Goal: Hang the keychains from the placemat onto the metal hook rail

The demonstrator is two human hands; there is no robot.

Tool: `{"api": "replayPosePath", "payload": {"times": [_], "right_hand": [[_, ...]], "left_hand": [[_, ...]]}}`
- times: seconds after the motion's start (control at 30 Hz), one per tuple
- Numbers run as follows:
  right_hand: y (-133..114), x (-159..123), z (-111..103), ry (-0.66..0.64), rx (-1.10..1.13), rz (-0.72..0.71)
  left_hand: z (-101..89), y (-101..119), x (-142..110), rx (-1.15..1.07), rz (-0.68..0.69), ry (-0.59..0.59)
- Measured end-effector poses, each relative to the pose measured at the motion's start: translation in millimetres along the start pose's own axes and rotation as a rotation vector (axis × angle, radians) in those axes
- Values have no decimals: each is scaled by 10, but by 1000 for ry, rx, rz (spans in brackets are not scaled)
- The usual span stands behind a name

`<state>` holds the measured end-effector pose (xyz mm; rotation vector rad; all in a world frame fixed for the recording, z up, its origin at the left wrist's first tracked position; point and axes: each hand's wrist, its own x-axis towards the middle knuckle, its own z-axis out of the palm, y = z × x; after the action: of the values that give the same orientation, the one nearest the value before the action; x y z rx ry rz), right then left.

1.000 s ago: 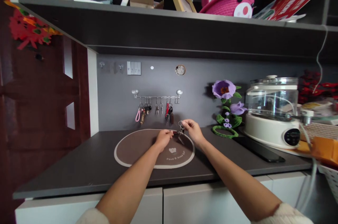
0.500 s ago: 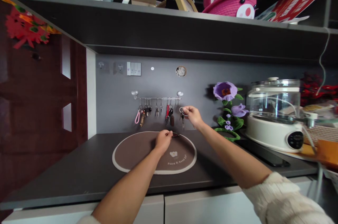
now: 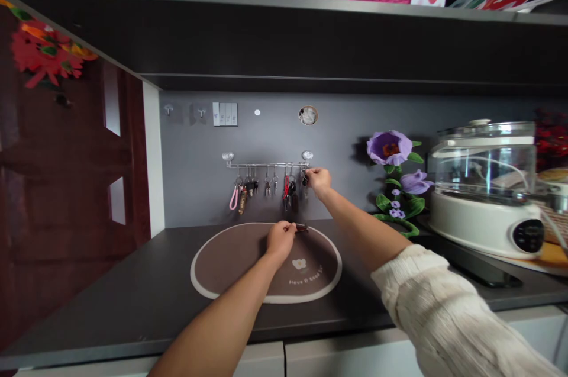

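My right hand [image 3: 318,180] is up at the right end of a metal wall rail [image 3: 266,164], shut on a small bunch of keys [image 3: 304,179] that touches the rail's last hooks. Several key sets hang from the rail's hooks, among them a pink strap keychain [image 3: 234,198] and a red strap keychain [image 3: 286,187]. My left hand [image 3: 280,239] rests low over a brown oval mat [image 3: 222,264], pinching a small dark red fob [image 3: 302,227]. The fingers hide part of that fob.
The dark worktop [image 3: 133,300] runs below the grey wall. A purple artificial flower [image 3: 389,148] stands right of the rail, then a white glass-lidded cooker [image 3: 483,187]. A dark shelf [image 3: 284,28] overhangs above, and a brown door [image 3: 57,158] is at left.
My right hand has risen from above the mat to the rail's right end, carrying the keys. My left hand stays at the mat with the fob. The view has tilted slightly.
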<state>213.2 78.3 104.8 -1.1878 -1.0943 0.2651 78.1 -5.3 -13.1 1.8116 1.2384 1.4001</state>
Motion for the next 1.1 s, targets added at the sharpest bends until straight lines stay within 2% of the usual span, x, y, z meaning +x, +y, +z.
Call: {"api": "replayPosePath", "payload": {"times": [0.27, 0.6, 0.8, 1.1], "right_hand": [[53, 58, 105, 99, -83, 24], [107, 57, 185, 137, -189, 23], [198, -31, 223, 153, -191, 49], [241, -123, 183, 98, -60, 84]], "left_hand": [[4, -39, 24, -17, -6, 5], [-12, 3, 13, -3, -16, 16], [-11, -17, 28, 6, -15, 21], [-7, -54, 46, 27, -3, 60]]}}
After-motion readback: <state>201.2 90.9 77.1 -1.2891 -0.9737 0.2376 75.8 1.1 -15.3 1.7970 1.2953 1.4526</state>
